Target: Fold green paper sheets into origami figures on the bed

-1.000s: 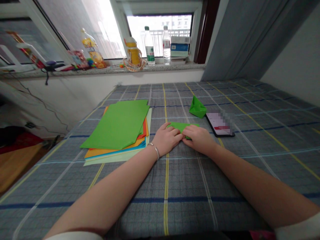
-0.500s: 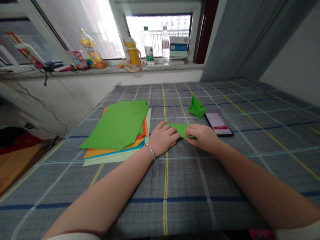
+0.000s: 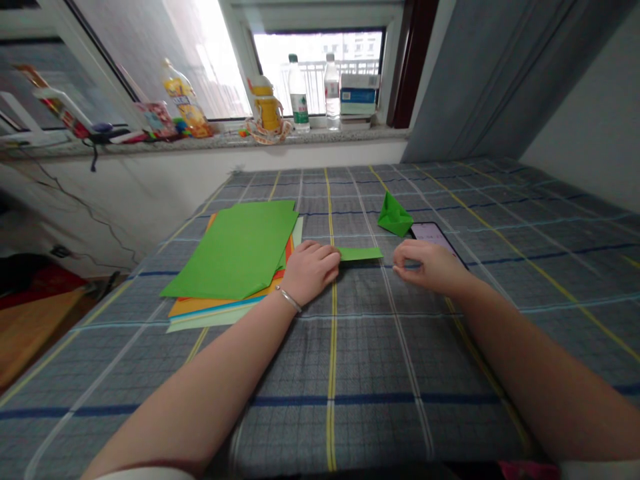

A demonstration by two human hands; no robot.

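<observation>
Head view: left hand on green strip, right hand apart.

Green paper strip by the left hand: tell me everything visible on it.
The green paper strip is a narrow, flat, matte, bright-green piece of paper with straight long edges. How many layers it has cannot be told from this view. It lies roughly crosswise to the view, flat on the checked cloth. Its left end meets the fingers of the left hand, which hide that end. Its right end is free, with a gap to the right hand.
</observation>
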